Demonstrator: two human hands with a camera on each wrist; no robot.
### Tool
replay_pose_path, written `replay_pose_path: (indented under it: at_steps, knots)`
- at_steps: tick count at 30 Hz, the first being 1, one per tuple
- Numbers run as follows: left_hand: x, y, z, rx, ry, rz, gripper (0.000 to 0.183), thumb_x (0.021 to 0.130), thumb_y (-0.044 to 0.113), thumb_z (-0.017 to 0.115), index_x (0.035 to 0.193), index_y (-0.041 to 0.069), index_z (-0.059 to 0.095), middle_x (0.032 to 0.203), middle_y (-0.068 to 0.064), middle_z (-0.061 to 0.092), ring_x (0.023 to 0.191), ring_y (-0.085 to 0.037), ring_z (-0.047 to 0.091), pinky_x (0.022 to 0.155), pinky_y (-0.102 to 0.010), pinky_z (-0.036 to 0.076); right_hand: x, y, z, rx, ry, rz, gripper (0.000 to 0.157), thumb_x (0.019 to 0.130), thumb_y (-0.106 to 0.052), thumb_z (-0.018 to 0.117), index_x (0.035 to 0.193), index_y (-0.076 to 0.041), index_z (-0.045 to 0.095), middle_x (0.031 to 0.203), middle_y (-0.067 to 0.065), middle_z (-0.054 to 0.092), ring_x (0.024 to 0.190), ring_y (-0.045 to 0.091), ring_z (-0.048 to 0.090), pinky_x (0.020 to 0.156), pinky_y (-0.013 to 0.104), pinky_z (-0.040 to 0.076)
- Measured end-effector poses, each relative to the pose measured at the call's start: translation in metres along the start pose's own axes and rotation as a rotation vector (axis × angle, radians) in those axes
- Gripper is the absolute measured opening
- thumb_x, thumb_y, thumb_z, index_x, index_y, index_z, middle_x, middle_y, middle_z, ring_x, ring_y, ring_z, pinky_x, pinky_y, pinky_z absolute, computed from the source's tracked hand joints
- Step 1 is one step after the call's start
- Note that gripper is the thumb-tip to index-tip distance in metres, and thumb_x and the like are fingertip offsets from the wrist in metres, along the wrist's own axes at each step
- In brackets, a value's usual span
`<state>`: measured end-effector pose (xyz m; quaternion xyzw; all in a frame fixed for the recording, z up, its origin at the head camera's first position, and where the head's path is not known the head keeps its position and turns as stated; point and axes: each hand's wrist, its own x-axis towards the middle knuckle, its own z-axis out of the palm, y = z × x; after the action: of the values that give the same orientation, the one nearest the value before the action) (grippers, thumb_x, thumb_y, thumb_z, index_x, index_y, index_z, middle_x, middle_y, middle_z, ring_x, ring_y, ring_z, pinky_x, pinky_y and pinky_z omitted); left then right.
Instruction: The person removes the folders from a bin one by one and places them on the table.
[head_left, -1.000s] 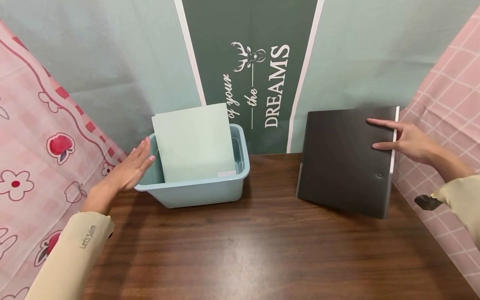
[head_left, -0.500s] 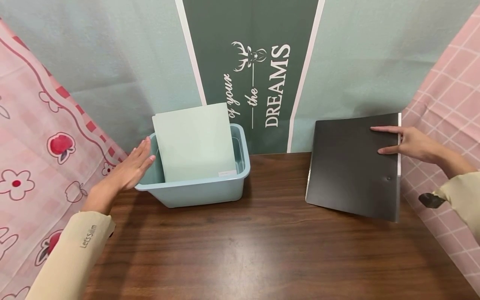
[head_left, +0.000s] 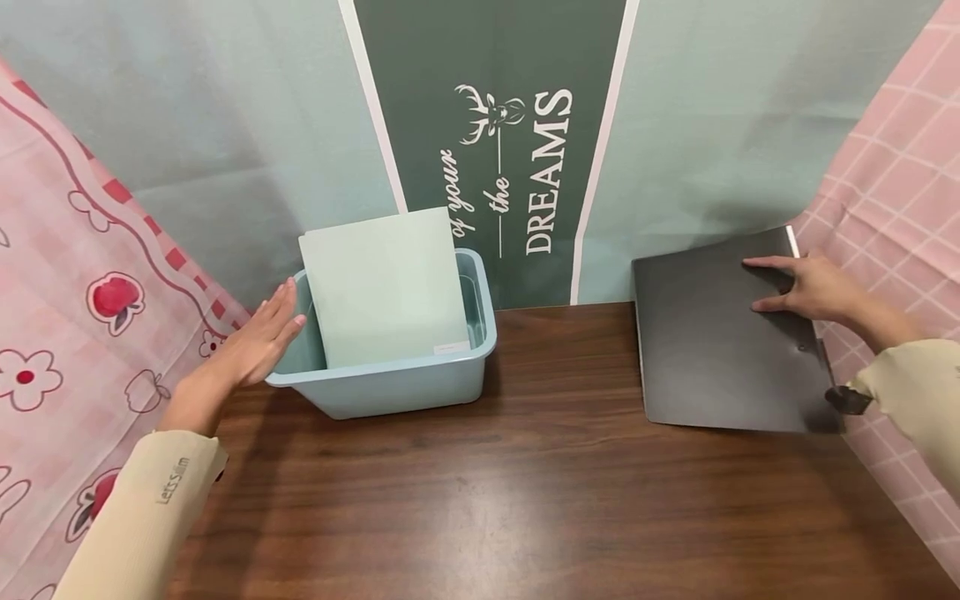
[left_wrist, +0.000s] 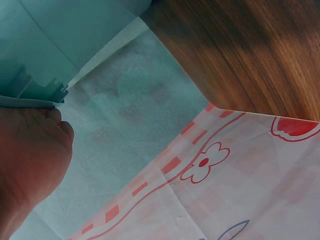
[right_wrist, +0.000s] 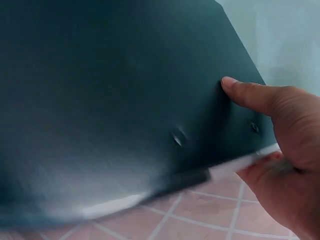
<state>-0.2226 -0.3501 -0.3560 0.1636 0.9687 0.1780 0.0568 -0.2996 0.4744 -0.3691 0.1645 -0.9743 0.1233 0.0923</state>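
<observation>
At the right of the head view, my right hand grips a flat black file folder by its right edge, near a white strip. Two spread digits lie on the folder's face; in the right wrist view, the rest of the hand goes beneath the edge. The folder tilts, its lower part close over the table. My left hand, fingers straight, is at the left rim of a light blue plastic bin. A pale green folder with a small white label stands leaning in that bin.
The brown wooden table meets a grey-green cloth at the back, printed with a deer head and lettering. Pink patterned cloth hangs at the left, and pink checked cloth at the right.
The black folder has shifted right and tilted flatter toward the table, its lower right corner swinging outward. My left hand and the bin stay as they were.
</observation>
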Motion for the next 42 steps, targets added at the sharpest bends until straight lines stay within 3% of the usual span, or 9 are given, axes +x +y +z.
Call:
replay_pose_path:
  at_steps: [5, 8, 12, 22, 35, 42]
  knots:
    - [0.0, -0.001, 0.001, 0.008, -0.002, -0.008, 0.074, 0.117, 0.044, 0.021, 0.166, 0.003, -0.016, 0.175, -0.016, -0.018, 0.163, -0.04, -0.012, 0.131, -0.055, -0.007, 0.002, 0.005, 0.012, 0.012, 0.024, 0.006, 0.082, 0.064, -0.018, 0.099, 0.135, 0.003, 0.064, 0.087, 0.037, 0.051, 0.086, 0.045, 0.041, 0.065, 0.049, 0.038]
    - [0.0, -0.001, 0.001, 0.007, -0.003, -0.012, 0.074, 0.117, 0.045, 0.021, 0.166, 0.003, -0.016, 0.175, -0.017, -0.017, 0.163, -0.039, -0.012, 0.131, -0.054, -0.008, 0.004, 0.008, 0.016, 0.027, -0.001, 0.016, 0.087, 0.062, -0.019, 0.101, 0.136, 0.005, 0.063, 0.109, 0.054, 0.045, 0.099, 0.057, 0.041, 0.074, 0.064, 0.042]
    - [0.001, -0.002, 0.001, 0.008, -0.004, -0.013, 0.074, 0.117, 0.045, 0.021, 0.166, 0.003, -0.016, 0.175, -0.018, -0.017, 0.162, -0.04, -0.011, 0.131, -0.056, -0.007, 0.005, 0.013, 0.022, 0.029, -0.045, 0.027, 0.093, 0.06, -0.021, 0.102, 0.138, 0.008, 0.06, 0.129, 0.062, 0.031, 0.111, 0.066, 0.037, 0.08, 0.073, 0.041]
    - [0.001, -0.001, -0.001, 0.011, 0.005, -0.013, 0.074, 0.117, 0.045, 0.022, 0.166, 0.004, -0.015, 0.176, -0.018, -0.016, 0.163, -0.041, -0.01, 0.131, -0.056, -0.006, 0.003, 0.028, 0.037, -0.016, -0.051, -0.04, 0.094, 0.057, -0.019, 0.101, 0.136, 0.012, 0.059, 0.124, 0.056, 0.034, 0.104, 0.062, 0.038, 0.086, 0.068, 0.033]
    - [0.002, 0.0, 0.0, 0.016, -0.007, -0.021, 0.074, 0.117, 0.045, 0.021, 0.166, 0.005, -0.017, 0.175, -0.014, -0.019, 0.163, -0.038, -0.013, 0.131, -0.057, -0.005, -0.003, 0.044, 0.058, 0.021, -0.11, -0.006, 0.091, 0.06, -0.016, 0.099, 0.136, 0.013, 0.058, 0.153, 0.059, 0.009, 0.133, 0.075, 0.022, 0.097, 0.078, 0.029]
    - [0.002, -0.001, 0.001, 0.034, -0.003, -0.02, 0.074, 0.117, 0.045, 0.02, 0.166, 0.004, -0.016, 0.175, -0.013, -0.019, 0.163, -0.041, -0.01, 0.13, -0.061, -0.001, -0.003, 0.043, 0.07, 0.033, -0.105, -0.015, 0.09, 0.057, -0.016, 0.099, 0.132, 0.014, 0.059, 0.156, 0.055, 0.011, 0.14, 0.073, 0.019, 0.103, 0.079, 0.025]
